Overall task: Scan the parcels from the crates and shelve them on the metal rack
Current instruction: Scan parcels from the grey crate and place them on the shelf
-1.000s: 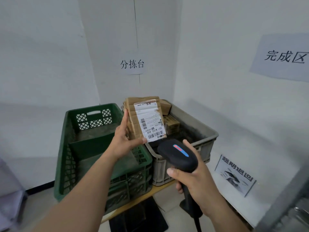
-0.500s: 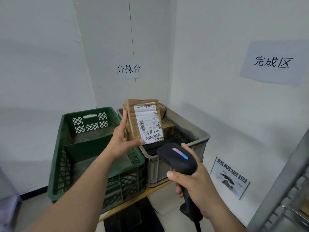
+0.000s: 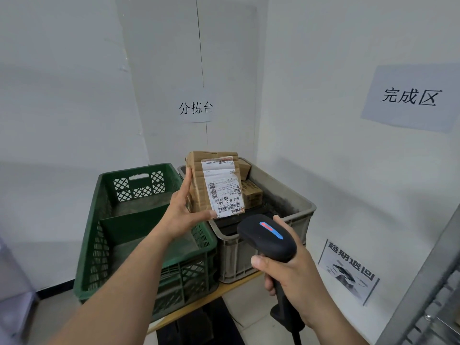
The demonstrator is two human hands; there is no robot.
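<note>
My left hand holds a brown cardboard parcel upright above the crates, its white shipping label facing me with the barcode at the bottom. My right hand grips a black handheld barcode scanner just below and right of the parcel, its head aimed up at the label. Behind them stands a grey crate with a few more cardboard parcels inside. A green crate sits to its left. A corner of the metal rack shows at the right edge.
Both crates rest on a low wooden table in a white-walled corner. Paper signs hang on the back wall and the right wall, with another sign low on the right wall. Tiled floor lies beneath.
The view has shifted slightly so more of the rack edge shows at right. Parcel and scanner keep the same pose relative to each other.
</note>
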